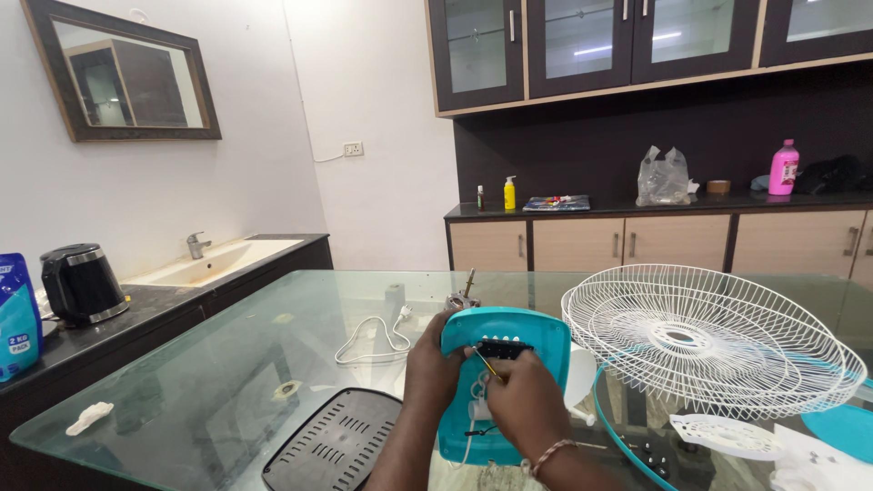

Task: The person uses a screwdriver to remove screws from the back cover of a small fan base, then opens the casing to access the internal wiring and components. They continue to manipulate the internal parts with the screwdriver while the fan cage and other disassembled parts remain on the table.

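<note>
Both hands are occupied: the left hand point(435, 364) is clamped on the edge of a teal fan housing point(503, 382), which is stood on the glass table point(227, 364). Beside it, a white wire fan guard point(709, 338) is laid. What appears to be a thin screwdriver point(486, 365) is pinched in the right hand point(523, 400), its fingers closed together.

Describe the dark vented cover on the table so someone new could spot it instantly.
Start at the glass table and go to its near edge, just left of the teal fan housing that the left hand and right hand are working on. The vented cover lies flat there. It is the only dark grey, rounded panel with rows of slots, unlike the white wire fan guard on the right.
</note>
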